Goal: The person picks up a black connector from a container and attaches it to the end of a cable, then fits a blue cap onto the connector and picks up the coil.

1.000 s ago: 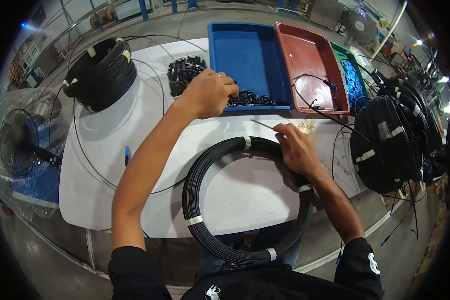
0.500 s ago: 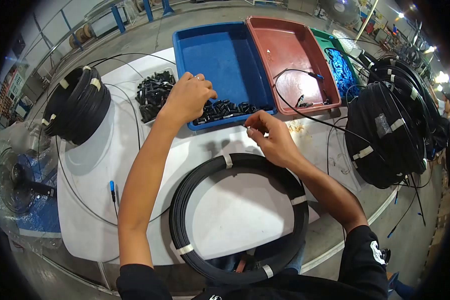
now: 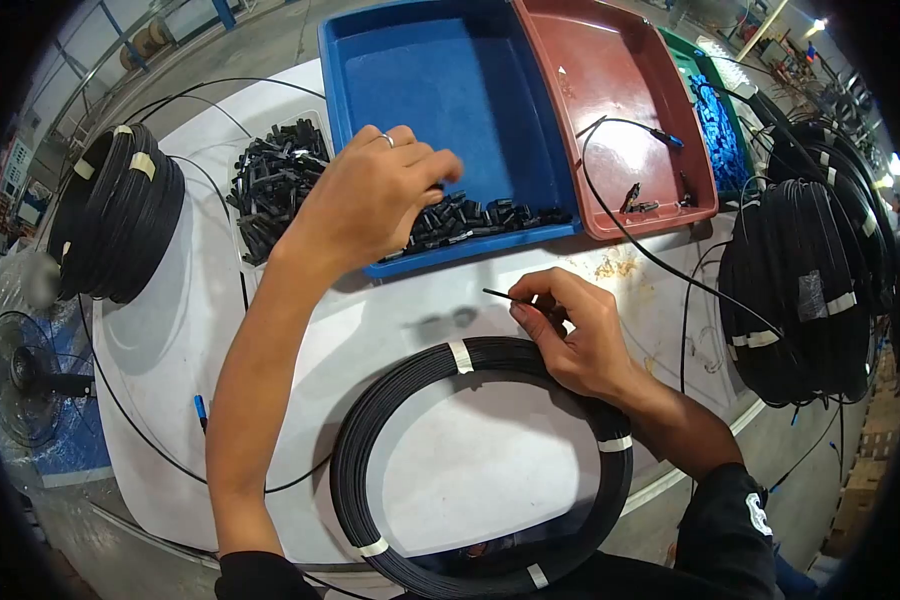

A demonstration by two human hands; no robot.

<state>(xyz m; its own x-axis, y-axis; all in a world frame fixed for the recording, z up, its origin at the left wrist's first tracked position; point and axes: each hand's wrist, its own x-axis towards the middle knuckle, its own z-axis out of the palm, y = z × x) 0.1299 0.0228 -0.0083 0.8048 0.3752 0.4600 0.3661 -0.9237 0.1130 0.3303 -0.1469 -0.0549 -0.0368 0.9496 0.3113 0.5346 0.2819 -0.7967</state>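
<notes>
My left hand (image 3: 375, 200) is over the front of the blue tray (image 3: 440, 90), beside a heap of small black plastic parts (image 3: 470, 222). Its fingers are bent together, and whatever they pinch is hidden. My right hand (image 3: 585, 340) pinches a thin black cable (image 3: 496, 293) between thumb and forefinger, with the short end pointing left. Below it lies a large coil of black cable (image 3: 350, 480) bound with white tape, overhanging the table's near edge.
A white tray of black parts (image 3: 275, 180) stands left of the blue tray. Rightward are a red tray (image 3: 620, 80) and a green tray of blue pieces (image 3: 720, 130). Black cable coils stand at left (image 3: 125, 225) and right (image 3: 795, 300). A loose cable (image 3: 630, 235) crosses the red tray.
The view has shifted closer to the table. My right hand has drawn back from the blue tray toward the coil, and the cable end now shows. My left hand remains over the black parts.
</notes>
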